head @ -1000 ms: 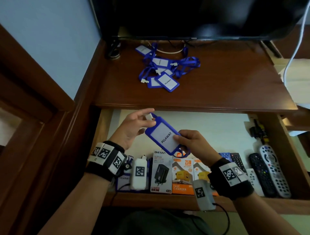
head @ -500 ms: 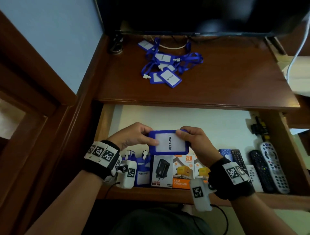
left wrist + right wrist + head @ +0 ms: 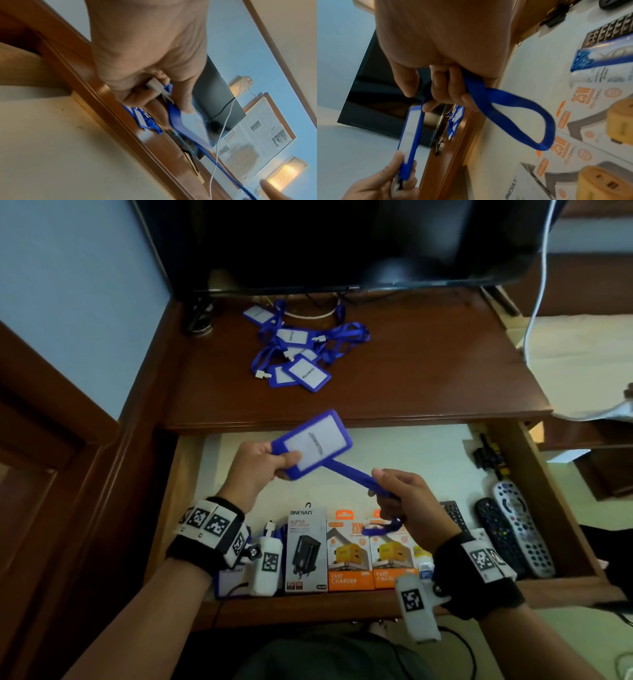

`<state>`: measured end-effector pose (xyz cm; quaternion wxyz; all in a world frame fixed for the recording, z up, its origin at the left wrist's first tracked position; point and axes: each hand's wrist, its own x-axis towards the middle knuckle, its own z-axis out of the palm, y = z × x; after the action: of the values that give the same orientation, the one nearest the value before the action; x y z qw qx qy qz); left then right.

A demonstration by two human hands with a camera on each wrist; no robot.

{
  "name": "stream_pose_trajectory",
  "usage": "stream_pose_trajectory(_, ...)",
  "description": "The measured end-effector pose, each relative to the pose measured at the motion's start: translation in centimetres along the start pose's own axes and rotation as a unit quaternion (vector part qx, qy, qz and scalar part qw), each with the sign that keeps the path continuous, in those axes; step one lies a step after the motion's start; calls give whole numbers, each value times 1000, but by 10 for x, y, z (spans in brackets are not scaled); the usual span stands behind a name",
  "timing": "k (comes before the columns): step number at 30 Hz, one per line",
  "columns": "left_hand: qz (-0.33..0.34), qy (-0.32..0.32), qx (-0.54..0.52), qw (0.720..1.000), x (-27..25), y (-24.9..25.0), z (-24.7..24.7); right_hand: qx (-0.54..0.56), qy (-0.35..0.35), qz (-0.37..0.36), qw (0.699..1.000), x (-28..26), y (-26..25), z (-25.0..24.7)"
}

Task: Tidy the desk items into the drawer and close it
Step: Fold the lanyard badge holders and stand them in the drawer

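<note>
Two hands work above our open drawer (image 3: 534, 474): our left hand (image 3: 255, 470) pinches a blue badge holder (image 3: 313, 443), our right hand (image 3: 404, 501) curls around its lanyard (image 3: 356, 474). Inside, near us, lie charger boxes (image 3: 349, 556) and, rightward, remotes (image 3: 513, 529).

A blue-framed white badge holder (image 3: 313, 444) trails a blue lanyard (image 3: 359, 475) at centre frame; orange-and-white charger boxes (image 3: 371, 553) sit below, beside black-and-white checkered wristbands (image 3: 209, 523).
</note>
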<state>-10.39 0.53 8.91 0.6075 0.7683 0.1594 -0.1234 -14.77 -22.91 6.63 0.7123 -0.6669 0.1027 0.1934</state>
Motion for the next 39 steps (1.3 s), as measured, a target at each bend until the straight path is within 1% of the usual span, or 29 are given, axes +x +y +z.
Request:
stream_pose_trajectory(2, 20, 50, -29, 998, 4, 3, 11, -15, -1, 3, 1000, -4, -1, -6)
stream_pose_trajectory(4, 52, 90, -17, 994, 9, 5, 27, -39, -9, -10, 999, -7, -6, -10)
stream_pose_trajectory(6, 87, 123, 43, 988, 14, 4, 41, -71, -28, -29, 997, -13, -16, -11)
stream_pose_trajectory(8, 117, 117, 120, 979, 14, 5, 57, -90, -56, -57, 993, -20, -30, -9)
stream_pose_trajectory(11, 151, 67, 228, 959, 6, 5, 80, -93, -74, -101, 988, -27, -53, -10)
stream_pose_trajectory(15, 163, -62, 335, 926, -8, 3, 99, -106, -52, -126, 985, -23, -67, -22)
stream_pose_trajectory(17, 166, -125, 343, 916, -11, 5, 100, -101, -33, -136, 985, -20, -67, -32)
stream_pose_trajectory(20, 161, -197, 335, 907, -15, 9, 97, -114, 29, -154, 981, -16, -59, -50)
stream_pose_trajectory(22, 154, -234, 299, 912, -18, 12, 94, -129, 79, -167, 974, -14, -52, -65)
stream_pose_trajectory(24, 141, -268, 221, 927, -22, 16, 91, -134, 104, -163, 972, -10, -42, -81)
stream_pose_trajectory(26, 129, -287, 154, 937, -25, 21, 90, -128, 96, -136, 978, -8, -31, -92)
stream_pose_trajectory(28, 115, -291, 83, 946, -26, 23, 95, -87, 72, -107, 988, -6, -20, -95)
stream_pose_trajectory(31, 107, -271, -4, 957, -27, 22, 113, 2, 77, -80, 994, -2, -7, -97)
stream_pose_trajectory(34, 95, -242, -70, 963, -29, 15, 136, 60, 81, -41, 994, 2, 9, -94)
stream_pose_trajectory(37, 58, -200, -189, 960, -31, 15, 153, 60, 37, -28, 997, 8, 19, -87)
stream_pose_trajectory(39, 47, -156, -232, 959, -31, 19, 159, 55, -8, -17, 998, 13, 24, -85)
